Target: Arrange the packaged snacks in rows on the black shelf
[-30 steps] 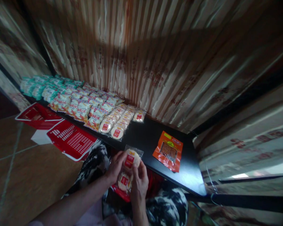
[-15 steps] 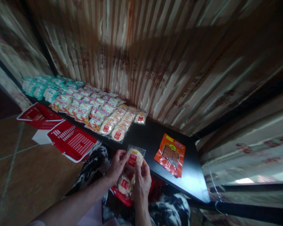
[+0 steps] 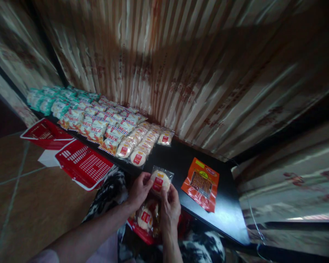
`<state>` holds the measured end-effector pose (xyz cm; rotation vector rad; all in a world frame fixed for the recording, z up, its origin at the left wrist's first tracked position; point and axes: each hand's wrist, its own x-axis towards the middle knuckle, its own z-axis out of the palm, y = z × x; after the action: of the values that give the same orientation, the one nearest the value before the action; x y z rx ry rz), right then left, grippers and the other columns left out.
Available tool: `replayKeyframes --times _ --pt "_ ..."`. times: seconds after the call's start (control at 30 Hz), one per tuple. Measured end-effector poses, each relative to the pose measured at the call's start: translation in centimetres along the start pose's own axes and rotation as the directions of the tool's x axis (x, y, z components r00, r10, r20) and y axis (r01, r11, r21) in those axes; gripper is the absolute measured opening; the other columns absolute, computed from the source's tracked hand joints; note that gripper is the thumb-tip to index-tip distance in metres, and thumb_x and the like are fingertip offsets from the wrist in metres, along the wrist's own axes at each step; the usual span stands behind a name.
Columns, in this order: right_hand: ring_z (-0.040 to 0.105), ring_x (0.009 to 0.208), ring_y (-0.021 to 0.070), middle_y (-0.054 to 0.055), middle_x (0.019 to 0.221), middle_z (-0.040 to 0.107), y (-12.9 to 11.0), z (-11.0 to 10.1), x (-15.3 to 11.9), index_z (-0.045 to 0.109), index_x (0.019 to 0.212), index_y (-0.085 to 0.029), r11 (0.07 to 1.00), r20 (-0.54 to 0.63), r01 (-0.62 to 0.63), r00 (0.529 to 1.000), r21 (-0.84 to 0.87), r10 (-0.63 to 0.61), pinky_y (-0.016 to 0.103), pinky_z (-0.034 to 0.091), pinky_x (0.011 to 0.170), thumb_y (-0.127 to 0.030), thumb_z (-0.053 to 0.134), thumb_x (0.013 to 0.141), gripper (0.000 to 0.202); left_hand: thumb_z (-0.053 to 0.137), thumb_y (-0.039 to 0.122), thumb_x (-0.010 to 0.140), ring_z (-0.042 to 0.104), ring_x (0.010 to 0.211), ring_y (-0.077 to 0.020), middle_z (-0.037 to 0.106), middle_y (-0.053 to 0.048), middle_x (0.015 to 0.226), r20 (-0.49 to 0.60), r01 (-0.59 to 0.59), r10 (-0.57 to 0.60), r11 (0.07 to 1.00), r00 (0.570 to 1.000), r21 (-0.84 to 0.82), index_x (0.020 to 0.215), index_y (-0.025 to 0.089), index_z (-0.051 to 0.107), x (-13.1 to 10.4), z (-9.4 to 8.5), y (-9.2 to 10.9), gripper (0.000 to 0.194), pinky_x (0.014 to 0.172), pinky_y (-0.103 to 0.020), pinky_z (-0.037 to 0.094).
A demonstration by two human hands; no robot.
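Between my hands is a round white rice cracker packet (image 3: 161, 179) in clear wrap with a red label. My left hand (image 3: 140, 190) pinches its left edge, and my right hand (image 3: 170, 204) grips its lower right side, thumb on the front. Below them, a red basket (image 3: 145, 237) at my lap contains more cracker packets (image 3: 145, 218), partly covered by my hands. Ahead on the black shelf (image 3: 167, 157), two overlapping rows of the same packets (image 3: 138, 157) lie flat, with a single packet (image 3: 165, 138) to the right of their far end.
An orange snack pouch (image 3: 201, 184) lies on the shelf at right. White-and-orange snack bags (image 3: 93, 128) and green packets (image 3: 45, 104) line its left part. Two red baskets (image 3: 84, 166) sit at lower left near a white box (image 3: 48, 158). A pleated curtain (image 3: 153, 73) hangs behind.
Both hands have moved slightly right and the held packet is a little higher in view. More of the basket's packets shows below. The view has shifted slightly.
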<state>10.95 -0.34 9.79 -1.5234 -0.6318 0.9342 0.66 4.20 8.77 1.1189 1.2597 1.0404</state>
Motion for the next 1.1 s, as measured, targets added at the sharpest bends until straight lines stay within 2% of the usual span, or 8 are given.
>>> replayKeyframes --times 0.17,0.3,0.53,0.73,0.93,1.1 --pt "0.064 0.088 0.0228 0.009 0.099 0.068 -0.2 0.0 0.3 0.054 0.112 -0.014 0.999 -0.005 0.010 1.000 -0.049 -0.010 0.028 0.050 0.073 -0.061 0.060 0.066 0.066 0.056 0.027 0.075 0.060 0.089 -0.0196 0.065 -0.008 0.097 0.005 0.003 -0.003 1.000 1.000 0.017 0.095 0.016 0.061 0.5 0.1 0.2 0.023 0.079 -0.028 0.045" --pt "0.063 0.090 0.0226 0.010 0.101 0.067 0.3 -0.1 0.7 0.056 0.111 -0.013 0.994 0.002 0.042 0.999 -0.105 -0.042 0.029 0.049 0.075 -0.060 0.060 0.066 0.065 0.054 0.023 0.074 0.059 0.093 -0.0204 0.065 -0.008 0.099 -0.005 0.012 -0.012 1.000 1.000 0.027 0.096 0.017 0.062 0.8 0.2 0.6 0.024 0.083 -0.029 0.044" --pt "0.061 0.090 0.0222 0.008 0.100 0.066 0.0 0.0 1.5 0.060 0.106 -0.015 0.972 -0.052 0.131 0.988 -0.197 -0.144 0.030 0.047 0.077 -0.056 0.059 0.068 0.055 0.052 0.015 0.072 0.058 0.095 -0.0186 0.064 -0.006 0.099 -0.003 0.019 -0.019 1.000 1.000 0.016 0.096 0.017 0.062 1.5 1.0 1.2 0.026 0.087 -0.029 0.043" --pt "0.062 0.086 0.0212 0.009 0.098 0.067 -0.8 0.6 2.2 0.056 0.108 -0.015 0.977 -0.078 0.110 0.989 -0.180 -0.126 0.029 0.047 0.075 -0.056 0.060 0.067 0.059 0.049 0.011 0.073 0.057 0.098 -0.0186 0.062 -0.008 0.103 0.003 -0.016 0.016 1.000 1.000 -0.015 0.101 0.015 0.058 2.0 1.5 1.0 0.030 0.088 -0.030 0.043" --pt "0.063 0.081 0.0196 0.007 0.092 0.067 -1.0 1.0 2.9 0.053 0.104 -0.016 0.979 -0.057 0.133 0.988 -0.156 -0.143 0.028 0.047 0.071 -0.055 0.058 0.070 0.052 0.048 0.008 0.072 0.057 0.099 -0.0179 0.062 -0.007 0.102 -0.028 0.003 -0.004 0.999 1.000 -0.053 0.098 0.016 0.057 2.5 1.8 1.5 0.029 0.090 -0.030 0.043" --pt "0.062 0.082 0.0204 0.007 0.092 0.067 -1.0 1.3 4.0 0.056 0.104 -0.017 0.960 -0.075 0.141 0.984 -0.242 -0.163 0.029 0.046 0.072 -0.055 0.058 0.069 0.052 0.047 0.006 0.070 0.055 0.102 -0.0182 0.061 -0.007 0.104 -0.044 -0.037 0.036 0.999 0.998 -0.038 0.100 0.017 0.055 3.1 2.1 2.2 0.032 0.089 -0.029 0.043"
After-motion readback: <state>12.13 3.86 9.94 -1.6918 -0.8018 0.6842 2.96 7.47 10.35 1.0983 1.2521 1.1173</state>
